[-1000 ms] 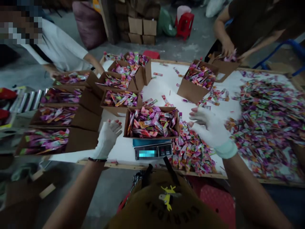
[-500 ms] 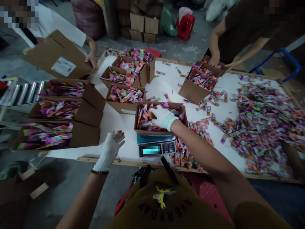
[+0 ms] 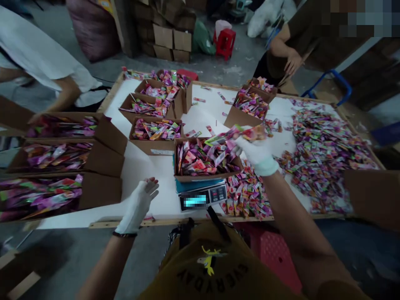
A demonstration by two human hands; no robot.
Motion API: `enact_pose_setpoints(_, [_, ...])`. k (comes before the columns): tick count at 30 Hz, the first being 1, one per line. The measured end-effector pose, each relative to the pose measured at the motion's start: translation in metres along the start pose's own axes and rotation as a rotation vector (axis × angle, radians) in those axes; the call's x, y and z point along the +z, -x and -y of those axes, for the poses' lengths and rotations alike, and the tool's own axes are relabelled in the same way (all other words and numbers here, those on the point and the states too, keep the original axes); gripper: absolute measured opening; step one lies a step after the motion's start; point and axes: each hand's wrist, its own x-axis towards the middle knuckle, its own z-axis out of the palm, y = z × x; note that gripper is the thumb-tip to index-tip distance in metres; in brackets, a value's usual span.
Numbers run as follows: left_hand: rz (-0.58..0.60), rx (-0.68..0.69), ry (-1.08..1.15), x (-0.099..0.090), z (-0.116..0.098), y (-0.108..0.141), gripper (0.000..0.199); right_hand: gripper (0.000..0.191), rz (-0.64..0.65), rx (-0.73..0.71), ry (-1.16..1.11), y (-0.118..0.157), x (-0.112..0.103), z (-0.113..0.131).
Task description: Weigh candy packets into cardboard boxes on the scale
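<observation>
A cardboard box [image 3: 206, 177] full of small colourful sachets stands on a digital scale [image 3: 201, 199] at the near side of the table. Just above the box's right end, my right hand [image 3: 258, 154], in a white fingerless glove, is closed around a bunch of sachets [image 3: 236, 134]. My left hand [image 3: 140, 204] wears the same kind of glove and hovers left of the scale. Its fingers are stretched out with nothing in them. Loose sachets [image 3: 246, 193] lie on the table right beside the scale.
More filled boxes [image 3: 154, 146] stand behind and left, with a row of opened boxes [image 3: 103, 183] at the far left. A large sachet heap [image 3: 331, 154] covers the table's right side. Two co-workers stand across the table. A red stool [image 3: 225, 43] is on the floor behind.
My right hand has come up out of the box and moved right, now holding sachets. The left co-worker's raised box has lowered leftward; the right co-worker's hands have left their box. The view has shifted.
</observation>
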Motion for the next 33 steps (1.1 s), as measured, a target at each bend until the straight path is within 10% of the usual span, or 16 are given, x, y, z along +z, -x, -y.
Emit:
enact_pose_setpoints(5, [0.055, 0.011, -0.010, 0.007, 0.011, -0.001, 0.018, 0.038, -0.303, -0.147, -0.189, 0.016, -0.041, 0.035])
enact_pose_setpoints(11, [0.066, 0.009, -0.042, 0.012, 0.019, 0.001, 0.023, 0.040, -0.390, -0.183, -0.149, 0.022, -0.041, 0.051])
enact_pose_setpoints(20, [0.040, -0.020, -0.082, 0.015, 0.033, -0.002, 0.023, 0.016, 0.103, -0.268, 0.241, 0.010, -0.001, 0.021])
enact_pose_setpoints(23, [0.031, -0.035, -0.103, 0.011, 0.035, -0.005, 0.022, 0.043, 0.415, -0.292, 0.472, 0.008, 0.017, 0.009])
enact_pose_setpoints(26, [0.018, -0.046, -0.089, 0.001, 0.037, -0.007, 0.016, 0.060, 0.394, -0.293, 0.439, 0.015, -0.001, -0.009])
enact_pose_setpoints(30, [-0.029, -0.074, -0.062, -0.016, 0.043, 0.000, 0.017, 0.047, 0.062, 0.070, 0.440, 0.037, -0.064, -0.061])
enact_pose_setpoints(33, [-0.085, -0.099, -0.067, -0.024, 0.049, 0.016, 0.019, 0.041, 0.138, 0.501, 0.675, 0.064, -0.086, -0.108])
